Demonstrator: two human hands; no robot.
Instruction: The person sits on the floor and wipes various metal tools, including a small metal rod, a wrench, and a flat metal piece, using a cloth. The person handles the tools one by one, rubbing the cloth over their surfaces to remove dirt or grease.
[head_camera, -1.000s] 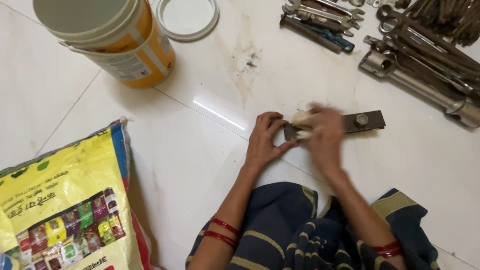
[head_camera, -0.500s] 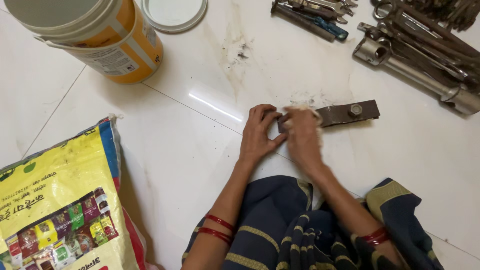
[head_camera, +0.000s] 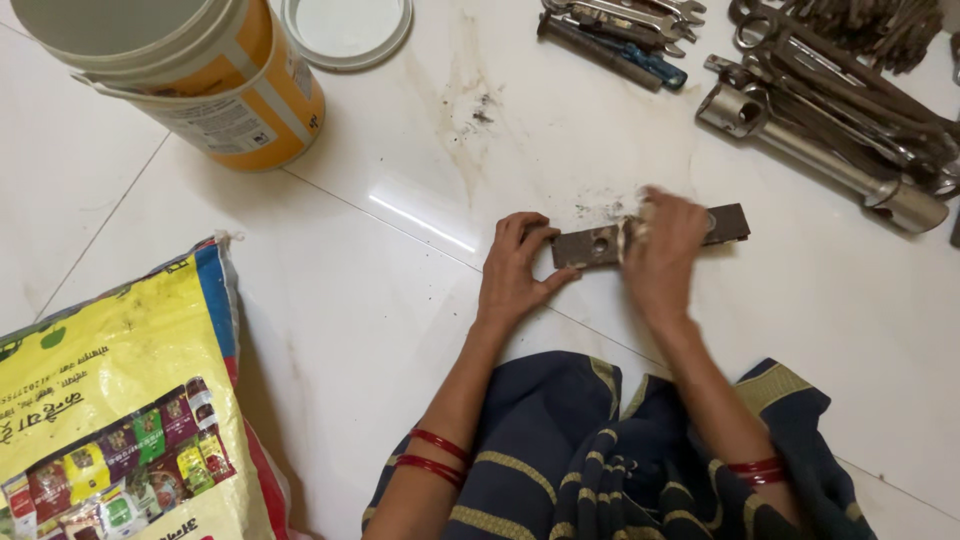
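A rusty flat metal bar (head_camera: 590, 245) with a hole near its left end lies on the white tiled floor. My left hand (head_camera: 515, 268) presses its left end down, fingers and thumb around the end. My right hand (head_camera: 662, 255) lies over the middle of the bar, closed on a pale scrap of abrasive paper or cloth (head_camera: 632, 226); it is blurred. The bar's right end (head_camera: 733, 222) sticks out past my right hand. The bolt on the bar is mostly hidden under that hand.
An orange and white plastic bucket (head_camera: 190, 75) stands at top left, its white lid (head_camera: 346, 30) beside it. Spanners (head_camera: 620, 30) and a heap of steel tools with a socket tube (head_camera: 820, 150) lie at top right. A yellow printed sack (head_camera: 110, 400) lies at lower left.
My right hand slid right along the bar from its left end to its middle, uncovering the hole. The left hand stayed on the bar's left end.
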